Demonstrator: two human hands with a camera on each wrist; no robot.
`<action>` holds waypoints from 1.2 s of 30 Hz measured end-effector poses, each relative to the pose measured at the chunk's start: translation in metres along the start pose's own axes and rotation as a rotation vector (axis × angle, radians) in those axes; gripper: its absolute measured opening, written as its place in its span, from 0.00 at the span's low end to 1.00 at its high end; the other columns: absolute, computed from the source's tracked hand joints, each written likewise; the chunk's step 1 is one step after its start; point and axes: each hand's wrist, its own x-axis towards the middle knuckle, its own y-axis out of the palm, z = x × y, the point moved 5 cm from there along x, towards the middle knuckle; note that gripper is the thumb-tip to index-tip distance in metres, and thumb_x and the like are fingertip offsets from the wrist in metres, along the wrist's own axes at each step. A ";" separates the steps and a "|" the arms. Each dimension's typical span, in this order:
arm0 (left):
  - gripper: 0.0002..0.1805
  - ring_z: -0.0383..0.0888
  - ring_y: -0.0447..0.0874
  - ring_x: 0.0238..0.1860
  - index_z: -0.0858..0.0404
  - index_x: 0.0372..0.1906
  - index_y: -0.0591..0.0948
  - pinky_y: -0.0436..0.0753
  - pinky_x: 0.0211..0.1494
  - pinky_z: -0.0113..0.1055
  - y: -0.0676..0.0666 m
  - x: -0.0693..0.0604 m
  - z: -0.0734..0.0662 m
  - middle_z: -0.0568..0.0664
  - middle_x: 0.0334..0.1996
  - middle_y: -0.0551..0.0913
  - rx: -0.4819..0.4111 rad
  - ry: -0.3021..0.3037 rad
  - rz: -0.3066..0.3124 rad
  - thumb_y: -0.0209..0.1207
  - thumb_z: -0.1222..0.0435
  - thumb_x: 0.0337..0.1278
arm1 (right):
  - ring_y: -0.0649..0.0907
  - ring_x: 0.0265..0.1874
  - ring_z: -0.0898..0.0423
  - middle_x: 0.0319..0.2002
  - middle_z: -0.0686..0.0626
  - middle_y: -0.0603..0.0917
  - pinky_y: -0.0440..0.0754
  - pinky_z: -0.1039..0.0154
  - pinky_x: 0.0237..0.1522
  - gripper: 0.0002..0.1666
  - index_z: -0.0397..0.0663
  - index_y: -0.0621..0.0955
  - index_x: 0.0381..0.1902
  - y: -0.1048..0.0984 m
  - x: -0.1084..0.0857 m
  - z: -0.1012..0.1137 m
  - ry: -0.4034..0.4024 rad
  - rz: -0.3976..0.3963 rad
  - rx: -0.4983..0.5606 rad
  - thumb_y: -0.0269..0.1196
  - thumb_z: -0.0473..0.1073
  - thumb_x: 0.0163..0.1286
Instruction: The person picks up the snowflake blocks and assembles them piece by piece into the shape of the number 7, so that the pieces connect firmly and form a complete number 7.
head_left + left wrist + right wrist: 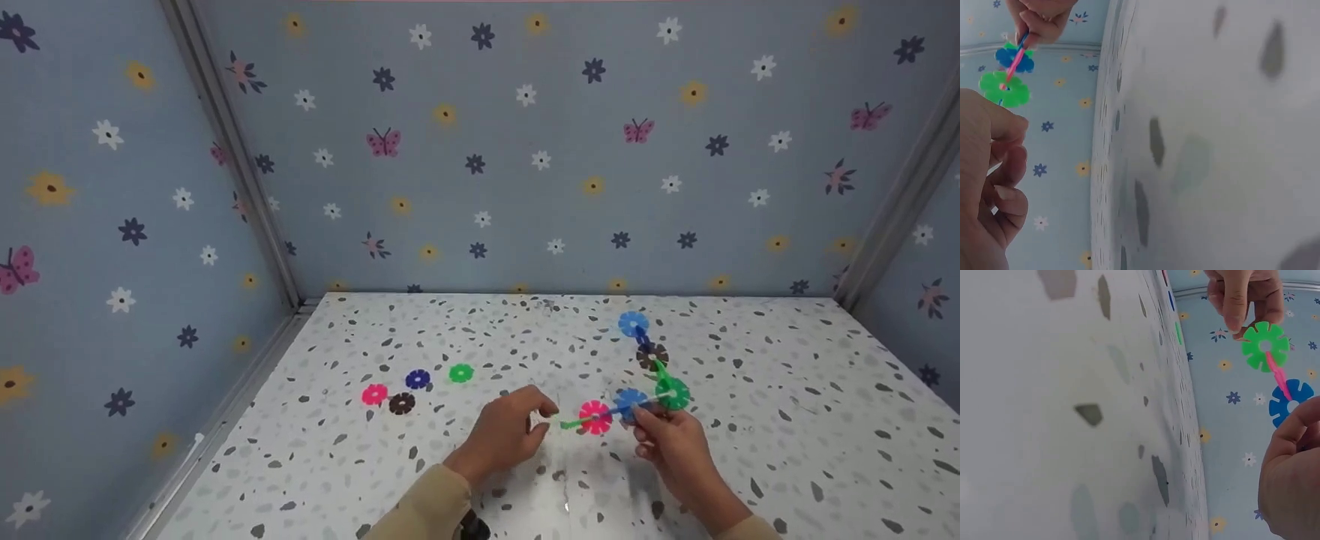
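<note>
A chain of slotted plastic snowflake discs runs across the right side in the head view. Its near end is a green disc [574,424] seen edge-on, joined to a pink disc [596,417] and then a blue disc [628,400]. Beyond them come another green disc [674,393], a brown disc [651,355] and a light blue disc [634,323] at the far end. My right hand [679,446] pinches the chain at the blue disc between thumb and fingers. Just left of the green end is my left hand [506,431], empty, its fingers loosely bent and thumb apart.
Left of my left hand, loose discs lie on the speckled white table [337,480]: pink [375,394], brown [402,403], dark blue [418,379] and green [461,373]. A flowered blue wall [517,202] rises behind the table, with another [112,195] at the left.
</note>
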 end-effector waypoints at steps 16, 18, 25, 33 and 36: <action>0.19 0.50 0.80 0.43 0.67 0.54 0.79 0.79 0.49 0.48 -0.032 -0.014 0.109 0.55 0.45 0.77 0.078 -0.810 -0.148 0.64 0.64 0.60 | 0.73 0.27 0.57 0.35 0.47 0.84 0.75 0.66 0.24 0.11 0.34 0.71 0.51 -0.003 0.001 -0.001 -0.011 -0.021 -0.057 0.56 0.34 0.74; 0.19 0.52 0.80 0.47 0.67 0.55 0.79 0.79 0.52 0.49 -0.034 -0.015 0.117 0.57 0.48 0.76 0.074 -0.852 -0.149 0.63 0.64 0.61 | 0.73 0.27 0.56 0.35 0.46 0.84 0.74 0.66 0.24 0.11 0.34 0.71 0.51 -0.003 0.001 -0.003 -0.008 -0.021 -0.058 0.56 0.33 0.74; 0.22 0.56 0.81 0.46 0.73 0.54 0.78 0.79 0.52 0.51 -0.039 -0.013 0.132 0.62 0.46 0.78 0.129 -0.892 -0.151 0.64 0.63 0.61 | 0.72 0.26 0.56 0.35 0.45 0.83 0.74 0.65 0.24 0.12 0.34 0.70 0.51 -0.001 0.001 -0.010 0.002 -0.025 -0.051 0.57 0.33 0.74; 0.18 0.52 0.79 0.36 0.70 0.42 0.79 0.79 0.44 0.49 -0.039 -0.011 0.130 0.58 0.39 0.77 0.151 -0.876 -0.127 0.69 0.60 0.56 | 0.72 0.26 0.56 0.35 0.46 0.82 0.74 0.64 0.24 0.12 0.34 0.70 0.51 -0.001 0.002 -0.013 0.021 -0.039 -0.077 0.57 0.34 0.74; 0.18 0.51 0.80 0.38 0.67 0.46 0.78 0.79 0.45 0.49 -0.037 -0.008 0.125 0.55 0.39 0.79 0.128 -0.822 -0.120 0.69 0.61 0.55 | 0.72 0.26 0.55 0.35 0.45 0.82 0.74 0.64 0.24 0.12 0.34 0.70 0.51 0.000 0.002 -0.012 0.010 -0.043 -0.066 0.57 0.34 0.74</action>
